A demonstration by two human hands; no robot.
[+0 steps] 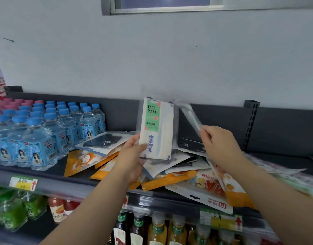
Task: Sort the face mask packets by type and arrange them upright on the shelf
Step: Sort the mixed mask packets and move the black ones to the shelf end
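The dark metal shelf [117,114] carries a loose heap of glossy flat mask packets [171,178], orange, white and black, beside blue-capped water bottles [37,135]. Above the heap the left hand [132,160] grips an upright white packet [158,131] labelled FACE MASK in green. The right hand [219,145] pinches a tilted, blurred clear packet [191,117].

Left hand [132,156] and right hand [217,144], both raised, fingers curled.

"FACE MASK" on the green-and-white packet [156,128], red up-arrow on the yellow shelf price tag [23,184]
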